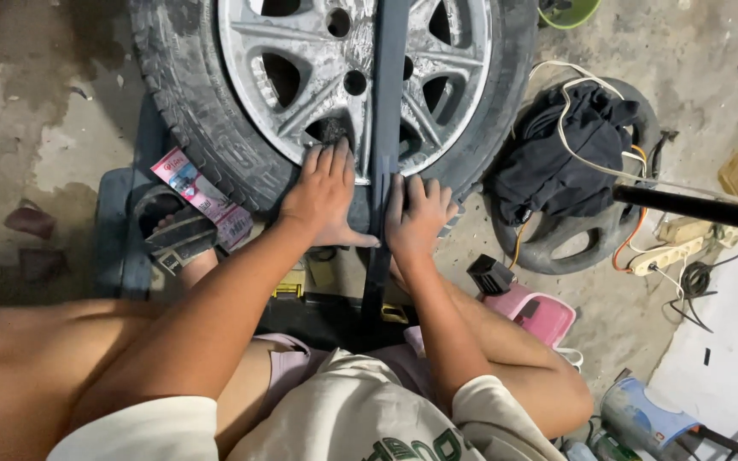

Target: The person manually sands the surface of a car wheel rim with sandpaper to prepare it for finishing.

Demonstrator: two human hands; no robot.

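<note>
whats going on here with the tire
A seated person presses both hands flat on the near edge of a car tire with a silver rim. The left hand and right hand lie either side of a dark bar running across the wheel toward the person. Neither hand grips anything. A dark cloth lies on a smaller tire to the right.

Two hands [326, 192], one wheel [335, 77], one bar [383, 128].

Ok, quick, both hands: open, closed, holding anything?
Left hand: open, palm flat on the tyre, holding nothing.
Right hand: open, flat on the tyre beside the dark bar, gripping nothing.
</note>
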